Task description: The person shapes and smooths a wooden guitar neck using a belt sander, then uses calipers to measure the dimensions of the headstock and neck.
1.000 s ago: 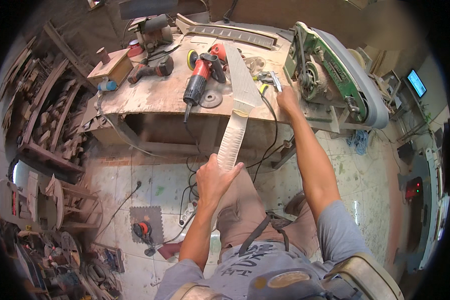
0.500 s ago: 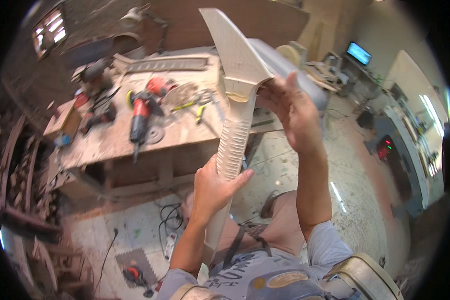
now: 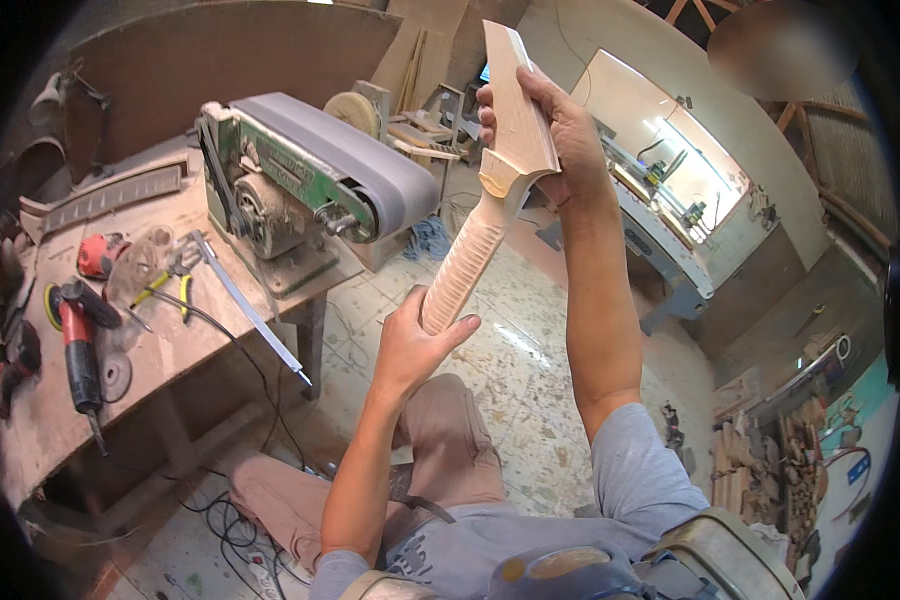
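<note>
Between my hands is a pale carved wooden piece (image 3: 465, 262), held at a slant, its top leaning away from me. It has a ribbed grip, a collar with a yellowish patch, and a flat blade-like upper part. My left hand (image 3: 415, 345) is closed around the lower end of the ribbed grip, thumb along its side. My right hand (image 3: 570, 135) grips the flat upper part from the right, with fingertips showing past its left edge. The wood's lowest end is hidden behind my left hand and forearm.
A belt sander (image 3: 300, 165) with a green body stands on the workbench (image 3: 185, 375) to the left. Near it lie a red angle grinder (image 3: 78, 345), yellow-handled pliers (image 3: 184, 297) and a metal caliper (image 3: 250, 310). Cables (image 3: 228, 535) coil on the floor. A machine (image 3: 660, 235) stands at right.
My view has swung to the right, bringing the whole belt sander into sight. My right hand was open beside the collar and now grips the flat upper part. My left hand keeps its hold.
</note>
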Demonstrator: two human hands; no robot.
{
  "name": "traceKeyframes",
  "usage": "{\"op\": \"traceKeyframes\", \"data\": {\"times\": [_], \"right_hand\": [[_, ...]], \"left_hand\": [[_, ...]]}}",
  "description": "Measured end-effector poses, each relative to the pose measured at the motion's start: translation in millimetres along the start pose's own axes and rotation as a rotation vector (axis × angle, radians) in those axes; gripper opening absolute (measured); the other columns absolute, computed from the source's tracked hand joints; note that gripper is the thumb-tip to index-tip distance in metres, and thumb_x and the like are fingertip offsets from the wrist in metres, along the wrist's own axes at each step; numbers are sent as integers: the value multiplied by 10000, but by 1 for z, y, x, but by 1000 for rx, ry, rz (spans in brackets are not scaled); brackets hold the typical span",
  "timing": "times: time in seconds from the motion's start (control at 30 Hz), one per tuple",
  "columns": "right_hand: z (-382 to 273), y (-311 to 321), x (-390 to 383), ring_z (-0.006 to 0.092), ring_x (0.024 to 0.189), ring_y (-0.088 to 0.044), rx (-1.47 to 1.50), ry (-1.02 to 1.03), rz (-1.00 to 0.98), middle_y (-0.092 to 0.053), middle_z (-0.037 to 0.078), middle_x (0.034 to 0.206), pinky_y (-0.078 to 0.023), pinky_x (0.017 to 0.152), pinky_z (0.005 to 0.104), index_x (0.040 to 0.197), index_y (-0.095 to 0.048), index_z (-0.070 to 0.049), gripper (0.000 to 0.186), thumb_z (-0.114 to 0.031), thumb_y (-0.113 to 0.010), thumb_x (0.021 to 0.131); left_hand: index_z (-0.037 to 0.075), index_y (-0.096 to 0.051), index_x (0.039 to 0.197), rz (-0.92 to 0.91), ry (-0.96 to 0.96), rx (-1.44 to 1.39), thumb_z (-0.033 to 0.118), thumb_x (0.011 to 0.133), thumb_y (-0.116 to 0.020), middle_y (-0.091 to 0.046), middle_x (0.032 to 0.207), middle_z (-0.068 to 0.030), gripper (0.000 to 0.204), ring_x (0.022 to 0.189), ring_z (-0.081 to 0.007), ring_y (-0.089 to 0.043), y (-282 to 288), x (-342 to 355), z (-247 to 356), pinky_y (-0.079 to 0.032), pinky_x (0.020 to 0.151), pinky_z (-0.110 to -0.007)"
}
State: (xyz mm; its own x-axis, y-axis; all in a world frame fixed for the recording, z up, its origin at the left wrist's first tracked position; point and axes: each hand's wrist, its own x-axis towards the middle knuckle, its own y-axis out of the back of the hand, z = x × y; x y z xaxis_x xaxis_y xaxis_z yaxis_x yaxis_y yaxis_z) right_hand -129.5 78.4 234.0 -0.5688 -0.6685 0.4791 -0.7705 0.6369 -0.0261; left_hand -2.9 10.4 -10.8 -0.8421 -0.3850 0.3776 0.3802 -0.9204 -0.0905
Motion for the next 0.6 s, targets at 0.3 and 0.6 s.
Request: {"op": "traceKeyframes", "data": {"times": [0.3,0.6], "right_hand": [[46,-29,18,188,823,-681,-201,-55,28,-650,161,1026,-622,709,344,1427,-414,19,484,-252,-568,1057],[82,-45,41,185,707,-582,-135,116,107,-582,90,883,-507,598,329,1117,-518,-32,247,-262,-578,1047]], "left_hand": [[-58,-658,1190,89,0,-6,307,788,-817,-725,929,-208,565,829,-262,-703,18,12,-60,-547,774,-386],[-51,-658,1239,-96,14,-211,215,823,-817,-696,898,-107,519,811,-162,-641,46,29,-89,-533,773,-331]]}}
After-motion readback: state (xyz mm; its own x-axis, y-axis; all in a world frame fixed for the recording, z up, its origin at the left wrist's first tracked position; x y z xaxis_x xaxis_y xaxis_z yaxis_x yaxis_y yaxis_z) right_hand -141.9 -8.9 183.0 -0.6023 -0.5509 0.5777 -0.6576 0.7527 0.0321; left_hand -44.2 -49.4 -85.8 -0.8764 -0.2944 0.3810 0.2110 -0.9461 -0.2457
